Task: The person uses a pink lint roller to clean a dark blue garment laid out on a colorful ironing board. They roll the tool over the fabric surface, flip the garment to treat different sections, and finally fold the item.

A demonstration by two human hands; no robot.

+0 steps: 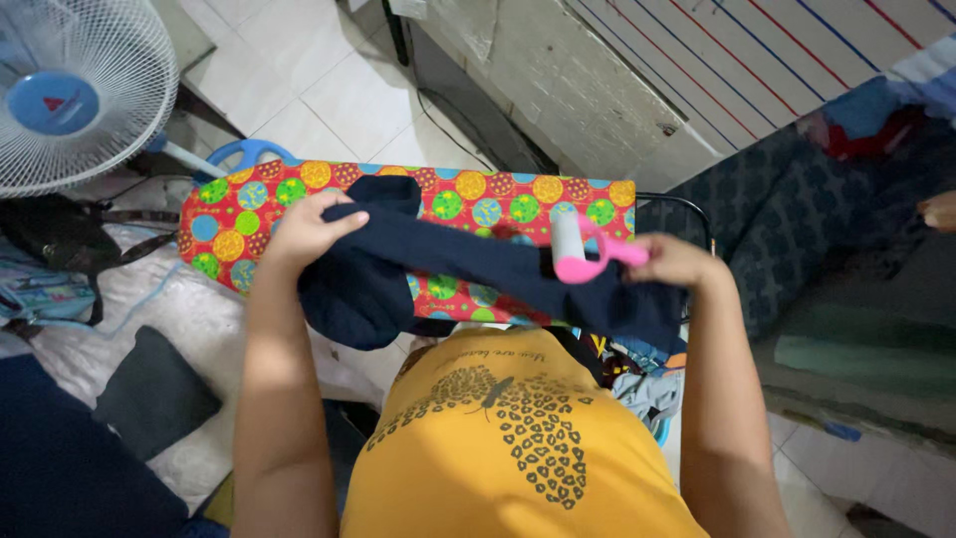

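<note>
The fingers [334,221] of the left hand [304,231] were curled and pinching one end of a dark navy garment [448,264], lifting it slightly off the ironing board [299,194]. The right hand [675,261] was closed around the pink handle of a lint roller [576,244], whose white roll rested on the cloth near its other end.

The garment lay stretched across the board's bright dotted cover, one part bunched and hanging off the near edge below the left hand. To roll well, the left pinch probably needed to keep the fabric taut and flat, with strokes running along the cloth toward the held end, not across the loose fold.

The board was narrow: its near edge sat just in front of the person's yellow shirt [508,438], and the far edge faced the tiled floor [329,90]. A fan [70,95] stood well off to the left and a dark sofa [797,219] close on the right, so the right elbow had little room outward; the freest space was over the board itself.
</note>
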